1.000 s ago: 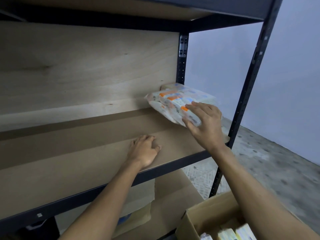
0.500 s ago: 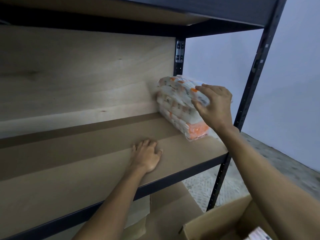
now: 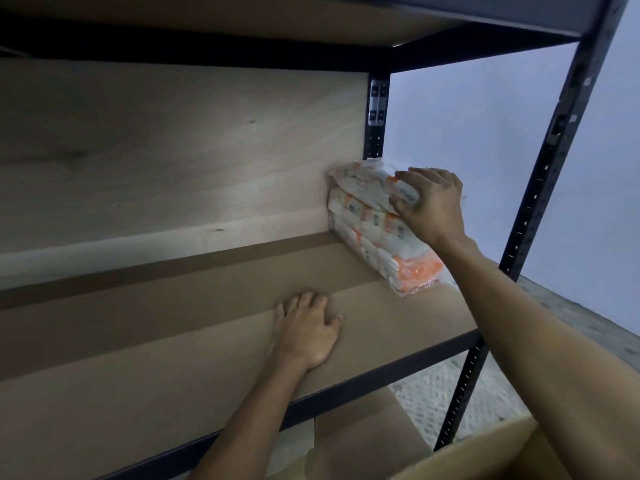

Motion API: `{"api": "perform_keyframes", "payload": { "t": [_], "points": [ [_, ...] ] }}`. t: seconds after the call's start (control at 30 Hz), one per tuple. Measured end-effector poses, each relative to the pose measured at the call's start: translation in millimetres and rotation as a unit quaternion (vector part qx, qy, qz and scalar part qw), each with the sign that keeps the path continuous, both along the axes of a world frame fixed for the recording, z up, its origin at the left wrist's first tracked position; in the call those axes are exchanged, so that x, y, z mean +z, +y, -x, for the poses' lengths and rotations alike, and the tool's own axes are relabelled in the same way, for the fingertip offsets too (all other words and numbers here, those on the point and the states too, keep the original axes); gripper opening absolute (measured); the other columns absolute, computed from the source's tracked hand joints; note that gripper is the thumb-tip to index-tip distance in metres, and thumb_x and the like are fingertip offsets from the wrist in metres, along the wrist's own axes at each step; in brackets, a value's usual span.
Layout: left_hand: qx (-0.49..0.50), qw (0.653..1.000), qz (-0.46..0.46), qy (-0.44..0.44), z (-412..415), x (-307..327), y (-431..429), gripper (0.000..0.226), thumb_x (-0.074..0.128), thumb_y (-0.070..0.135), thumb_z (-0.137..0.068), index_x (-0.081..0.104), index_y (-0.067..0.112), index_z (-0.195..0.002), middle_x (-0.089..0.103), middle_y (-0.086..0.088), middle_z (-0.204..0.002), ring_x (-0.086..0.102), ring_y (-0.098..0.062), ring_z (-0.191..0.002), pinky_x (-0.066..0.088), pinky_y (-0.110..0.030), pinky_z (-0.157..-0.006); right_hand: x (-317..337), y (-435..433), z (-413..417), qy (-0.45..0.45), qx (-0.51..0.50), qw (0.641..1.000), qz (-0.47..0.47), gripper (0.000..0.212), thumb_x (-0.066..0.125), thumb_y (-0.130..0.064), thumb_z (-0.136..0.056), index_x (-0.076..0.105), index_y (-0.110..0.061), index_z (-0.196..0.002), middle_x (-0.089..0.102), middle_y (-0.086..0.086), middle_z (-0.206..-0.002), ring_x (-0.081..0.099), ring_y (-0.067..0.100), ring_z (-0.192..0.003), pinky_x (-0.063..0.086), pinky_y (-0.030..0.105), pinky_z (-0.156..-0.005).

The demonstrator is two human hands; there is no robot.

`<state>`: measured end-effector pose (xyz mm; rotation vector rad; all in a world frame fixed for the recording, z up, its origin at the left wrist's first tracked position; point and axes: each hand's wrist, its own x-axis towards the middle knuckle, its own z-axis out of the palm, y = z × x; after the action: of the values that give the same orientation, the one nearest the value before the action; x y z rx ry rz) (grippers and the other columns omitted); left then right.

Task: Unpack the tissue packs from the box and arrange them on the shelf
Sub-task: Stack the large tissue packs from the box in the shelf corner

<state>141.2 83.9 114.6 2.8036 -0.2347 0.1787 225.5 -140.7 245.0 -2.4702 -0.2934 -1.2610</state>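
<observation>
Shelf (image 3: 173, 358): a dark metal rack with pale wooden boards. The middle board fills most of the view and runs from lower left to the right edge.
Back panel (image 3: 173, 161): light wood with visible grain, closing the rear of the rack behind the middle board.
Upper board (image 3: 242, 15): spans the top of the view on a dark crossbar.
Wall (image 3: 467, 133): plain and bluish grey, seen past the open right end of the rack.
Front post (image 3: 540, 202): dark, perforated, slanting down the right side.
Floor (image 3: 571, 313): speckled grey, to the right of and below the rack.
Box (image 3: 485, 459): brown cardboard, only its rim in view at the lower right corner; its contents cannot be seen.
Flat cardboard (image 3: 363, 441): lies under the middle board, beside the box.
Tissue pack (image 3: 367, 216): a clear-wrapped bundle printed white and orange. It stands on the middle board in the right rear corner, its far end against the back panel and just beside the rear post (image 3: 376, 126).
Right hands entry, right hand (image 3: 429, 206): grasps the tissue pack at its top, fingers curled over the upper edge and thumb against the near side.
Left hand (image 3: 308, 327): released, palm down on the bare board near its front edge, well apart from the pack, holding nothing.
</observation>
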Motion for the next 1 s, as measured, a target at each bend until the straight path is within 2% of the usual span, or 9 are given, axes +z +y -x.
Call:
{"api": "perform_keyframes", "payload": {
  "t": [0.47,0.7,1.0],
  "points": [
    [0.007,1.0,0.006,-0.013,-1,-2,-2,0.053,0.033,0.055,-0.094,0.036,0.032,-0.142,0.029,0.004,-0.153,0.021,-0.019,-0.143,0.008,-0.047,-0.119,1,3,-35,0.059,-0.013,0.998,0.027,0.045,0.064,-0.041,-0.08,0.059,-0.028,-0.124,0.058,0.0,-0.132,0.043,0.026,-0.126,0.02,0.042,-0.112],
    [0.008,1.0,0.004,-0.014,-2,-3,-2,0.052,0.032,0.055,-0.094,0.036,0.032,-0.141,0.03,0.003,-0.152,0.022,-0.019,-0.142,0.009,-0.046,-0.119,-1,-1,-42,0.072,-0.006,0.997,0.026,0.045,0.064,-0.044,-0.079,0.058,-0.032,-0.122,0.056,0.0,-0.132,0.041,0.025,-0.128,0.02,0.046,-0.114],
    [0.013,1.0,0.003,-0.014,-3,-4,-1,0.053,0.033,0.057,-0.093,0.037,0.033,-0.14,0.031,0.004,-0.152,0.023,-0.019,-0.142,0.011,-0.047,-0.118,1,-4,-36,0.08,0.013,0.996,0.039,0.052,0.065,-0.05,-0.077,0.056,-0.031,-0.124,0.055,-0.001,-0.134,0.04,0.024,-0.128,0.021,0.045,-0.113]
  ]
}}
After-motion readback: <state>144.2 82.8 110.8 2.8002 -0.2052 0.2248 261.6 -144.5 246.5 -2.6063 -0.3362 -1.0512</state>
